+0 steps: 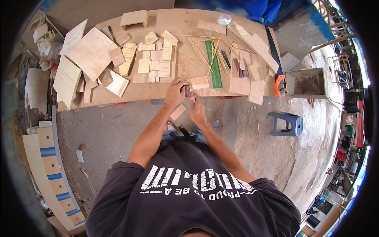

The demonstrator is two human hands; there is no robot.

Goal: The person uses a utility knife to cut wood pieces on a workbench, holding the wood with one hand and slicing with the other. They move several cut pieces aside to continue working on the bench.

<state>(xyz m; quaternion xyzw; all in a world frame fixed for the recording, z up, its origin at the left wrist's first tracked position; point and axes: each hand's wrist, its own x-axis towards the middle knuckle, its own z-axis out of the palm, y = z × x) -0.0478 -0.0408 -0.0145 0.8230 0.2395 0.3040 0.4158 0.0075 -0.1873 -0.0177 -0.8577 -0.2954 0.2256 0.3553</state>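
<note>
Both of my hands meet at the front edge of the wooden worktable (237,94). My left hand (176,91) is closed, its fingertips beside the left end of a small light wooden strip (198,82). What it pinches is too small to make out. In my right hand (197,111) is a slim red-handled knife (192,94), its thin metal tip pointing up toward the left fingertips. Just beyond my left hand lies a group of small cut wood pieces (154,65). A green ruler-like strip (213,65) lies right of the wooden strip.
Thin bamboo sticks (193,46) are scattered at the back. Large plywood offcuts (90,53) pile up at left. An orange-handled saw (280,85) rests at the right end, near an open box (310,83). A blue-grey plastic stool (287,124) stands on the floor.
</note>
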